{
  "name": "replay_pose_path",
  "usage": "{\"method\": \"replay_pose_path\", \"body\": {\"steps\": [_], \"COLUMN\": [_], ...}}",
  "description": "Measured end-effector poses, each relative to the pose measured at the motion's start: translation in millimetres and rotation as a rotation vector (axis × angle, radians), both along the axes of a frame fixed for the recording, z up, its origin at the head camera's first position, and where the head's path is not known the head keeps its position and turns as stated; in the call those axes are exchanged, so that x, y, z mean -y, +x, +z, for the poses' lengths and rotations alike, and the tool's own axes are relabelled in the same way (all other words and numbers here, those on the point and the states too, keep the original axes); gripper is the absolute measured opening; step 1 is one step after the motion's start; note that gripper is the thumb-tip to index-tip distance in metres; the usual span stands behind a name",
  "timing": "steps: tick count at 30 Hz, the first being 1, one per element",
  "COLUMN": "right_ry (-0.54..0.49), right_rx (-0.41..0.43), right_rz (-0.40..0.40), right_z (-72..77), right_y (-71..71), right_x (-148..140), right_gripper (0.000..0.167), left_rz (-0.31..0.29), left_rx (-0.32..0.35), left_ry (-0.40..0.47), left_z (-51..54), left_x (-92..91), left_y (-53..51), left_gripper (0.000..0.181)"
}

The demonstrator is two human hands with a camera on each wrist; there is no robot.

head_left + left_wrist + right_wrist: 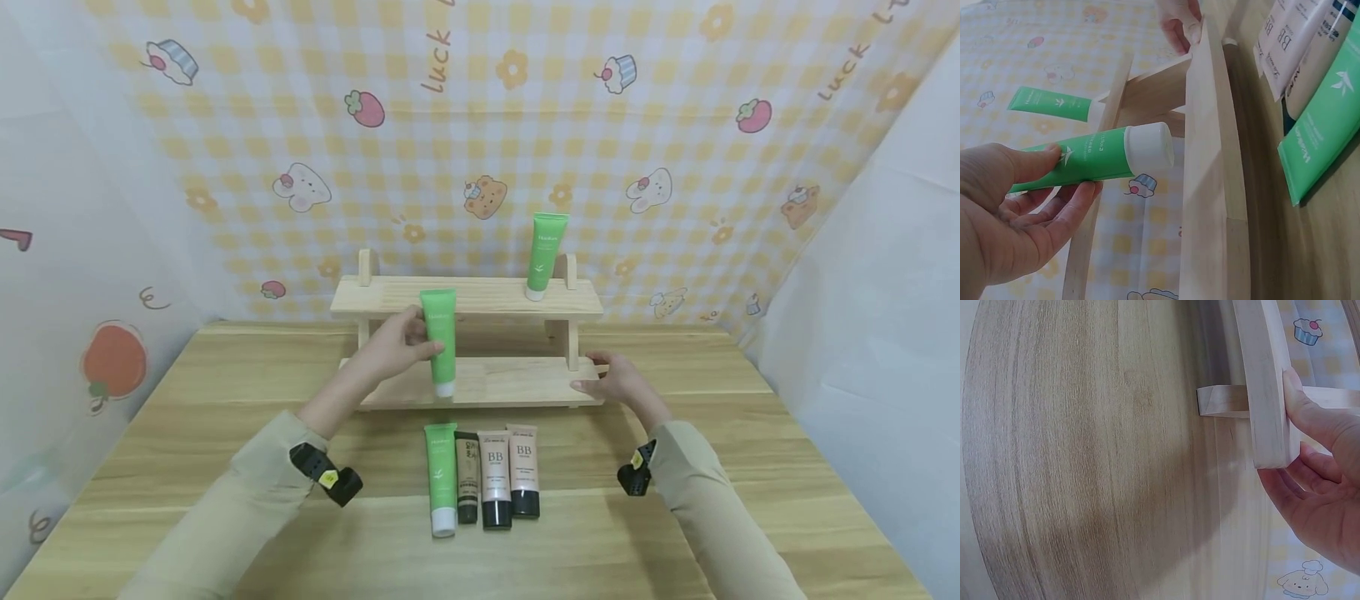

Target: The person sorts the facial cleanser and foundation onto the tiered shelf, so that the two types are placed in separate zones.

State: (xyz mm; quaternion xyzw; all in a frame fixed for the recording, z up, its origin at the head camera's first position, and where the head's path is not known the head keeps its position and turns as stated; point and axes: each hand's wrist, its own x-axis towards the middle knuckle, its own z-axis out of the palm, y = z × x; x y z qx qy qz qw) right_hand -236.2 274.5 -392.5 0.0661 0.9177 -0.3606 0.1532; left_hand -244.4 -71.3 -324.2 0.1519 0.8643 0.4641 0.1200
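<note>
My left hand [399, 342] pinches a green squeeze tube [441, 342] between thumb and fingers. The tube is upright, white cap down, in front of the two-tier wooden shelf [480, 382]; in the left wrist view its cap [1150, 149] appears apart from the boards. My right hand [617, 380] grips the right end of the lower board [1266, 394], thumb on its top face and fingers curled around the end. On the upper tier's right side stands another green tube [546, 254], cap down.
In front of the shelf several tubes lie side by side on the wooden table [262, 367]: a green tube [442, 475], a slim beige tube [467, 475] and two pink BB cream tubes [495, 475]. A yellow checked cloth [480, 142] hangs behind.
</note>
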Motion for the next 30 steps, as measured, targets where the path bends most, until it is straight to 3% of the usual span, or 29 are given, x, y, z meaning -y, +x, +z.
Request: {"method": "replay_pose_path", "body": {"steps": [11,30], "right_ry": [-0.018,-0.041], "right_rx": [-0.010,-0.011], "right_rz": [-0.003,-0.023], "right_z": [-0.4,-0.6], "right_y": [0.4,-0.8], "right_x": [1,2], "right_gripper": [0.074,0.072], "left_rz": [0.009,0.064], "left_rx": [-0.006,0.020], "left_ry": [-0.003,0.107], "left_z": [15.2,30.5], "left_x": [-9.1,-18.8], "left_y": [-12.8,-28.1], "left_gripper": [0.043,0.048]}}
